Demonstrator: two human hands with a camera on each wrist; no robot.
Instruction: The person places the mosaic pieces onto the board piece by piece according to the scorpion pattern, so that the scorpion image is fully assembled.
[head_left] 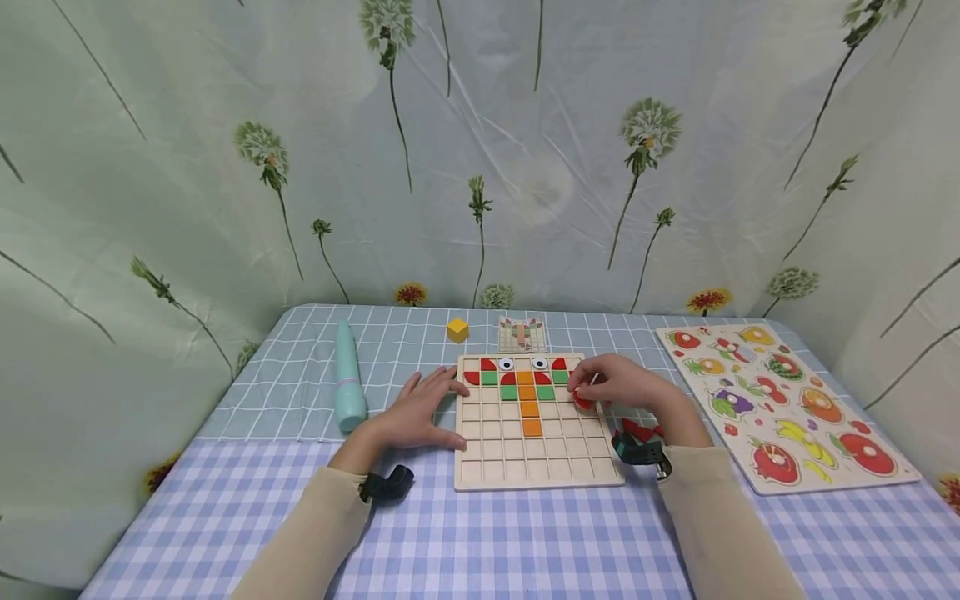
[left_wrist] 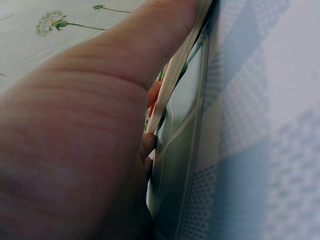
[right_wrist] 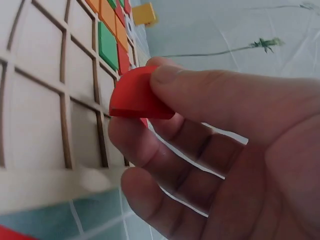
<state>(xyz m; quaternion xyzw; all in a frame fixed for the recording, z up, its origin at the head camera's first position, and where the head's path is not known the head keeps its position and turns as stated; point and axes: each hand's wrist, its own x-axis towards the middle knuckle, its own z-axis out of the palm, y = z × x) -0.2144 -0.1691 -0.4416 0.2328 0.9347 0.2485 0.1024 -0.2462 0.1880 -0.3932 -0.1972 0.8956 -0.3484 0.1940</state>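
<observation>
My right hand (head_left: pixel 626 385) pinches a red quarter-round tile (right_wrist: pixel 140 95) between thumb and fingers, over the right side of a wooden grid board (head_left: pixel 487 471). Orange square tiles (head_left: pixel 530 408) run down the board's middle. Green tiles (right_wrist: pixel 107 47), red tiles and two eye tiles (head_left: pixel 540 364) fill part of its upper rows. At the board's left edge, my left hand (head_left: pixel 416 414) lies with fingers spread, thumb and fingertips right at the rim. In the left wrist view its thumb (left_wrist: pixel 145 45) lies along the board's side.
Several loose red tiles (head_left: pixel 637 430) lie right of the board, partly hidden by the right wrist. Behind the board are a small pattern card (head_left: pixel 522 336) and a yellow block (head_left: pixel 457 330). A teal cylindrical case (head_left: pixel 348 383) lies left; a fruit puzzle board (head_left: pixel 862 482) lies right.
</observation>
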